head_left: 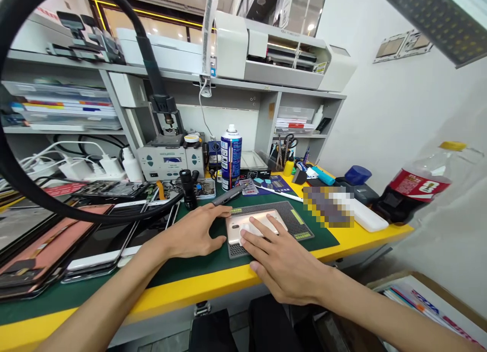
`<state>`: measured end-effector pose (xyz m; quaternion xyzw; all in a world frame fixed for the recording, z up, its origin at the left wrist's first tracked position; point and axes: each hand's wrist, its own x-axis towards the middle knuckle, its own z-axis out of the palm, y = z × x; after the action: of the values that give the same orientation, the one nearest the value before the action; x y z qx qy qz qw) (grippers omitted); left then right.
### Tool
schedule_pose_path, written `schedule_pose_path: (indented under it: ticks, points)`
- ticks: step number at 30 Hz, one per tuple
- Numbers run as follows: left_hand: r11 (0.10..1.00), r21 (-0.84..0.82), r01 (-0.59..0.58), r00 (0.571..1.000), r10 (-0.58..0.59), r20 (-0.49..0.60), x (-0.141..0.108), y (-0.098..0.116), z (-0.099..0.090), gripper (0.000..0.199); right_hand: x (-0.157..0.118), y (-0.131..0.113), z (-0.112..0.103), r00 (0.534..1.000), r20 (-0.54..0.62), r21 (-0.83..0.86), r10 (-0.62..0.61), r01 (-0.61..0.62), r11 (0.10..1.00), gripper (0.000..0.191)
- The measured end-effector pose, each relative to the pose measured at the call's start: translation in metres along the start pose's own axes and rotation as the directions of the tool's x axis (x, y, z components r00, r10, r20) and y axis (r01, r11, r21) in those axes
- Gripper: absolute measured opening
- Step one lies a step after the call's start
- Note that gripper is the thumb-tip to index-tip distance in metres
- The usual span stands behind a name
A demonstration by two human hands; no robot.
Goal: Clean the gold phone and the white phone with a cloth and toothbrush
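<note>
A gold smartphone (pixel 261 225) lies back up, its camera toward the left, on a grey perforated mat (pixel 291 215). My right hand (pixel 283 260) rests over the phone with its fingers stretched out and spread. Under its fingertips is a small white pad or wad (pixel 245 229), partly hidden, pressed against the phone's back. My left hand (pixel 194 231) is at the mat's left edge. Its thumb and fingers are apart, the fingertips by the phone's upper left corner, with nothing between them. A grey pen-like tool (pixel 229 194) lies just beyond the left fingers.
Left are several opened phones (pixel 102 240) and a black flashlight (pixel 188 189). Behind stand a blue spray can (pixel 231 159) and a soldering station (pixel 171 162). A black ring on an arm (pixel 144 47) hangs close at left. Right is a cola bottle (pixel 418 184) near a white slab (pixel 361 212).
</note>
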<state>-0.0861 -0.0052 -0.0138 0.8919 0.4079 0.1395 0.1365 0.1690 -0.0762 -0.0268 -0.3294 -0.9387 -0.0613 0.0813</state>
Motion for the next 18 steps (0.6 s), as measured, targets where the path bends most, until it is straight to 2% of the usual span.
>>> schedule_pose_path:
  ticks: [10,18]
  points:
    - [1.0,0.025,-0.001,1.0,0.0,0.028,-0.002,0.004,-0.004,0.058,0.018,-0.02,0.01,1.0,-0.003,-0.078,-0.024,0.024,0.997,0.051]
    - [1.0,-0.014,-0.013,1.0,0.013,0.006,-0.001,-0.006,0.003,0.06,0.031,-0.021,0.01,0.999,-0.032,-0.028,0.044,-0.045,0.999,0.049]
